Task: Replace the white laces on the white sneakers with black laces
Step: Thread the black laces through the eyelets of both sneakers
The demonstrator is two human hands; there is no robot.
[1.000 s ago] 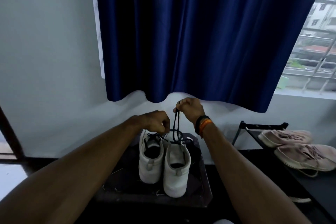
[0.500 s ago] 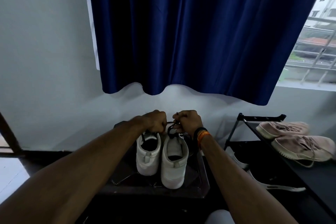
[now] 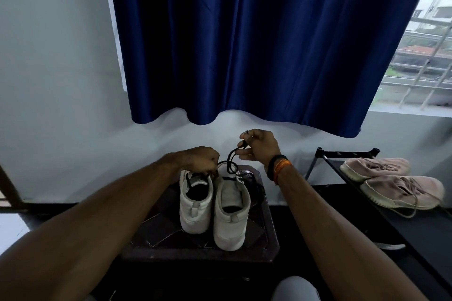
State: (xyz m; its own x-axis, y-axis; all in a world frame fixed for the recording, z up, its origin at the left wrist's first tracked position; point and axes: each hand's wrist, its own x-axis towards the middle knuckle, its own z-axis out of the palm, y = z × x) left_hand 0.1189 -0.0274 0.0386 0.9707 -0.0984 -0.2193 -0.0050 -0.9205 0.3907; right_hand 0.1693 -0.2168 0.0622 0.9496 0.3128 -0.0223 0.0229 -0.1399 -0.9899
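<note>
Two white sneakers [image 3: 212,205] sit heels-near on dark stool [image 3: 266,239]. Right hand [image 3: 260,145] fingers clamped on black lace [image 3: 232,157], lifted w/ loop; left hand [image 3: 200,160] fingers curled, pinching at eyelets. Pull slack evenly, keep lace flat, steady the shoe.

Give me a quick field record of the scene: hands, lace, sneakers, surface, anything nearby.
left hand: fingers curled on the black lace at the left sneaker's tongue
right hand: raised, pinching the black lace, which loops down to the shoes
right sneaker: beside the left one, heels toward the camera, black lace at its top
white laces: none visible
surface: dark stool under both sneakers
nearby: pair of pink shoes on a black rack to the right; blue curtain behind
</note>
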